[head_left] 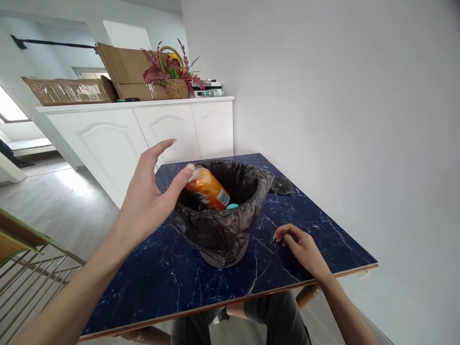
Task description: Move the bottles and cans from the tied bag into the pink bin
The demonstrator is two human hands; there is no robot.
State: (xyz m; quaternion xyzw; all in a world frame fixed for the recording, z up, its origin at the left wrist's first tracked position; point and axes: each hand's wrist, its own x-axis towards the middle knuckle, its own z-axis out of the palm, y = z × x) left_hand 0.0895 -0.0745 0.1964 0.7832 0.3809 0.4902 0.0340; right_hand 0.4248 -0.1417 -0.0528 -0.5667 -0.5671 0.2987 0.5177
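An orange drink can (208, 188), slightly blurred, lies tilted inside the mouth of a bin (224, 225) lined with a black plastic bag. My left hand (149, 189) is over the bin's left rim, fingers spread and the thumb tip overlapping the can's upper end; no finger wraps round it. Below the can a turquoise round thing (232, 206) shows in the bin; the rest of the contents is hidden. To the right of the bin, my right hand (300, 247) rests on the table with loosely bent fingers, a gap beside the thumb and nothing visible in it.
The bin stands on a dark blue marbled table (151, 282). Behind it is a white cabinet (172, 129) bearing cardboard boxes (72, 91), a flower basket (176, 88) and bottles (213, 92). A wall (341, 120) runs along the right; a metal rack (39, 268) stands at left.
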